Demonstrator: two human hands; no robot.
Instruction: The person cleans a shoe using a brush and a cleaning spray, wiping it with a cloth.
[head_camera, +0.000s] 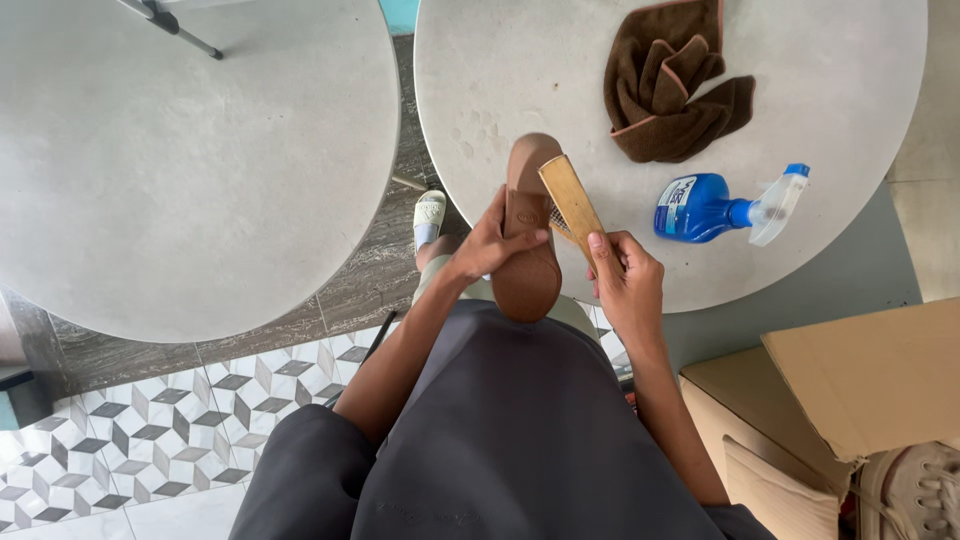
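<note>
From the head camera, looking straight down: the left hand (490, 243) comes in from the lower left with the forearm bent up across the lap; its fingers are wrapped closed around the side of a brown shoe (527, 262), thumb lying across the sole, which faces up; the shoe is held upright-lengthwise, its toe end reaching over the near edge of the right-hand round table (540, 60), its heel end down over the dark grey garment (500, 430) on the lap. The right hand (625, 285) rises from the lower right, wrist straight, fingers closed on the lower end of a wooden-backed brush (570, 203); the brush tilts up and to the left, its bristled face meeting the shoe's right edge near the middle.

On the same table a crumpled brown cloth (670, 90) lies well beyond the hands; a blue spray bottle (715, 207) lies on its side to the right of the brush, nozzle pointing right. A second round table (180, 170) fills the left; between the two, a foot in a pale sandal (429, 218) rests on the dark tiles; cardboard boxes (860, 385) stand at the lower right.
</note>
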